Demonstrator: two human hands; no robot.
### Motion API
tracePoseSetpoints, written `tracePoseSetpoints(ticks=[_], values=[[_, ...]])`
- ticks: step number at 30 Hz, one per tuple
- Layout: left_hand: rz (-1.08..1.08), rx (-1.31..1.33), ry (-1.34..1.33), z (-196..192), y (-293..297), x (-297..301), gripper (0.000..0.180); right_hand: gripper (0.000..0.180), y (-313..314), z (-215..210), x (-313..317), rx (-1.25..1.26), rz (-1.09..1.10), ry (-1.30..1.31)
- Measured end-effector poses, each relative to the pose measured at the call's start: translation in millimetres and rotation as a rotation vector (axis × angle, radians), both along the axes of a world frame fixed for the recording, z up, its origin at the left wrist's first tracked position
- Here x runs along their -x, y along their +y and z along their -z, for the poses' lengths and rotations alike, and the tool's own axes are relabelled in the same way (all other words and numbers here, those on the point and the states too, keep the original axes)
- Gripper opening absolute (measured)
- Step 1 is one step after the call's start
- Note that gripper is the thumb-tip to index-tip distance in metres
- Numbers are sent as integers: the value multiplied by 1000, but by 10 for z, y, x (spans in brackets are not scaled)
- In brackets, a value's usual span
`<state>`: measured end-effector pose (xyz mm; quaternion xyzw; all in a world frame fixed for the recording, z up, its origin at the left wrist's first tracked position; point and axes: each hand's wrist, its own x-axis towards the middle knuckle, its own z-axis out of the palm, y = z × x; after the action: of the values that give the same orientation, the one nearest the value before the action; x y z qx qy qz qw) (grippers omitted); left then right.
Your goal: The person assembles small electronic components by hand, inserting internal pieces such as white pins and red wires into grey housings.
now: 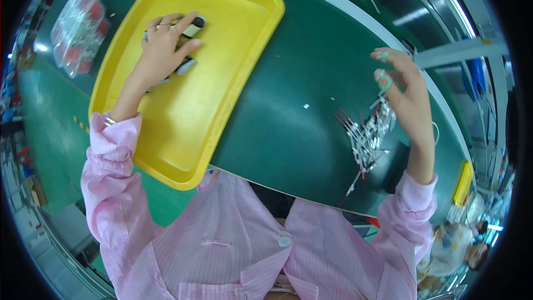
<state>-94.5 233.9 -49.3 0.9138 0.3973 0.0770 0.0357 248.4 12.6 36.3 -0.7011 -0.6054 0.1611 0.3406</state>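
My left hand (162, 50) reaches into the yellow tray (205, 114), its fingers spread over a few small parts. One black-and-cream part (191, 30) lies between thumb and forefinger. Another, black and whitish (186, 66), sits just below the thumb; more are partly hidden under the palm. At the right, my right hand (408, 89) hovers with thumb and forefinger apart and nothing visible between them. Green patterned wraps cover two of its fingertips. Beneath and beside it lies a loose heap of small white connector-like pieces with thin red and white wires (363, 136).
The tray overhangs the near edge of the green tabletop (277, 128). A clear plastic bag of white and red parts (80, 30) lies beyond its left side. Small white scraps (306, 106) dot the table. A yellow bin (463, 183) and another person (452, 247) are at the right.
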Motion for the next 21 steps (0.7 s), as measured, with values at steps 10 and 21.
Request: tracePoseSetpoints(ticks=[10,21], values=[[134,-187,-48,-447,-838,-272,48,10,-1051,149,280,278,138,-301],[-132,1099,-1264,-787,-1493,41,75,15,-1116,592,482,276,296,-307]])
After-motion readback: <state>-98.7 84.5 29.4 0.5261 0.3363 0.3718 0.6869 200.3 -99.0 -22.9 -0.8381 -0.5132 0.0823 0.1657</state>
